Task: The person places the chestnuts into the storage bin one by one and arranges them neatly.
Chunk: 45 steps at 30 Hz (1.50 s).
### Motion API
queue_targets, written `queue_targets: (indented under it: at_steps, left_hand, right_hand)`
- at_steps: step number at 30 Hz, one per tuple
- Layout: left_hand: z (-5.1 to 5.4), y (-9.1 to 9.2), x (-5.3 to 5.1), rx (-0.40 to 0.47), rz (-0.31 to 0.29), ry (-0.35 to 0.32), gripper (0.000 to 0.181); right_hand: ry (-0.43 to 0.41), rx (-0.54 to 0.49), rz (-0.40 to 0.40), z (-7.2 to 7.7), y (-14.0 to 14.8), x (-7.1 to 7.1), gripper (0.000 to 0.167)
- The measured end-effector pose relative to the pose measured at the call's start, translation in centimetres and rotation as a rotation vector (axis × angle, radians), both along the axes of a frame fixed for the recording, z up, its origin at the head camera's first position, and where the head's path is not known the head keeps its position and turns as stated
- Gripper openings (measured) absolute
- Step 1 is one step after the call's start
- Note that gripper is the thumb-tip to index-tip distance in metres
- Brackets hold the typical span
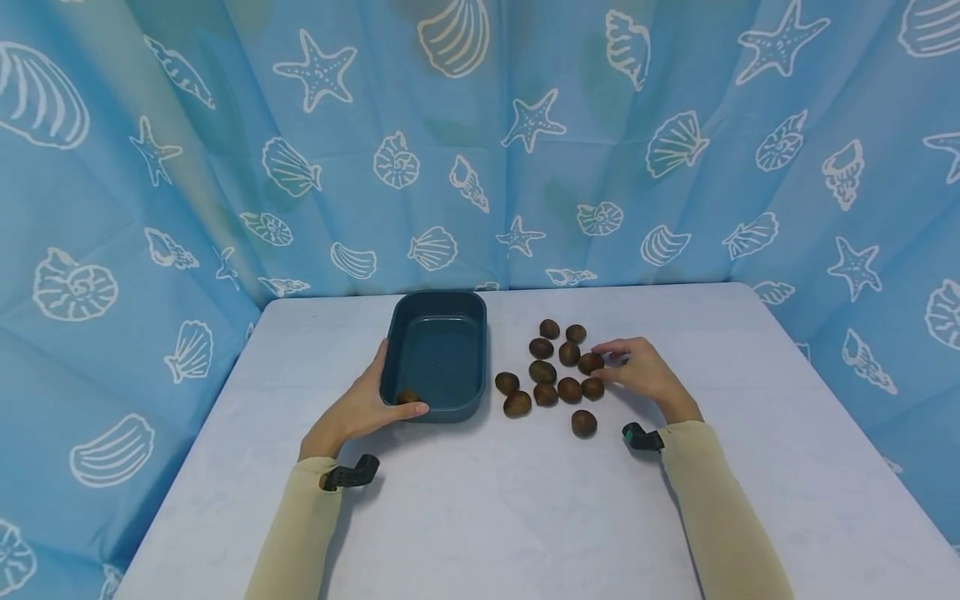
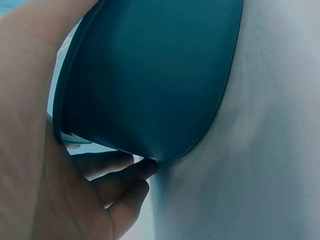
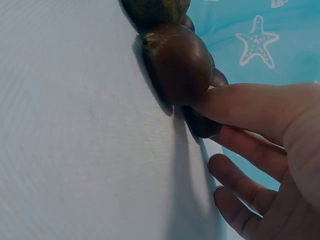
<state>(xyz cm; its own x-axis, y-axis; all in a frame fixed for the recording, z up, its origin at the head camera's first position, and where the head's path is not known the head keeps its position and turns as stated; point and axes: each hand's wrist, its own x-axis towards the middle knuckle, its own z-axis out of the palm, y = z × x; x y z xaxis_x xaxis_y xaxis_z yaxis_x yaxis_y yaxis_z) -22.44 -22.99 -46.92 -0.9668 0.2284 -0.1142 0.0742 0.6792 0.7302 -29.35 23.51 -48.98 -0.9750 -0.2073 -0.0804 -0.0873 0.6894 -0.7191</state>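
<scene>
In the head view you have bright, even light over the white tabletop (image 1: 465, 517), with soft shadows along the inner sides of your sleeves (image 1: 288, 533) and by the near side of the blue tray (image 1: 438, 358). Your wrist views are dimmer and bluish: the tray darkens toward one end, and a soft-edged shadow stretches from a brown nut (image 3: 180, 62).

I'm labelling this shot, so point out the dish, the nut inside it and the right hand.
Dish (image 1: 438, 352): head view, bare inner floor.
Nut in the dish (image 1: 407, 397): head view, its exposed brown top.
Right hand (image 1: 642, 368): head view, back of the hand.
</scene>
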Motion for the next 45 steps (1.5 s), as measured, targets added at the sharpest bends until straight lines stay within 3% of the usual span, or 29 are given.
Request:
queue_targets:
  at_steps: [10, 21, 30, 39, 45]
  left_hand:
    - [0.0, 0.0, 0.0, 0.0, -0.001, 0.007, 0.131]
    - [0.1, 0.1, 0.0, 0.002, -0.001, 0.006, 0.132]
    - [-0.2, 0.1, 0.0, -0.005, 0.015, 0.013, 0.132]
    - [-0.2, -0.1, -0.2, -0.003, 0.022, -0.005, 0.134]
    - [-0.3, -0.1, -0.1, 0.019, 0.006, 0.026, 0.132]
  right_hand:
    - [0.022, 0.01, 0.003, 0.2, 0.0, 0.2, 0.044]
    - [0.022, -0.031, 0.003, 1.9, -0.2, 0.6, 0.053]
    - [0.09, -0.087, 0.053, 3.3, -1.2, 1.1, 0.052]
    - [0.125, -0.152, 0.097, 4.3, -3.4, 1.5, 0.049]
    - [0.113, -0.174, 0.14, 4.6, -5.4, 1.9, 0.046]
